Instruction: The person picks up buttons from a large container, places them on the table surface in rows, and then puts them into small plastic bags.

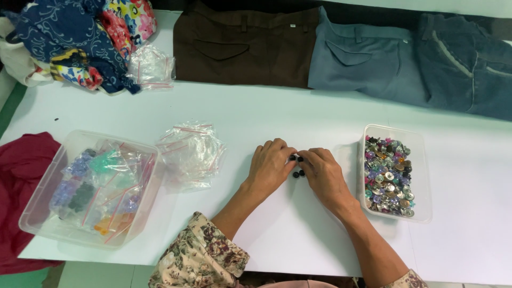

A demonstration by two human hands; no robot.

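- Keep left hand (270, 166) and right hand (321, 173) curled loosely, fingertips touching small black buttons (297, 166) on white table (266, 112).
- Gather inward; avoid scattering toward mixed-button container (421, 160) at 3 o'clock.

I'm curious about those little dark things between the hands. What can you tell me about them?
The small black buttons are a handful of round, dark pieces, apparently plastic, lying in a loose cluster on the white table. The left hand and right hand close in from either side, fingers touching them. Some may be hidden under the fingers.
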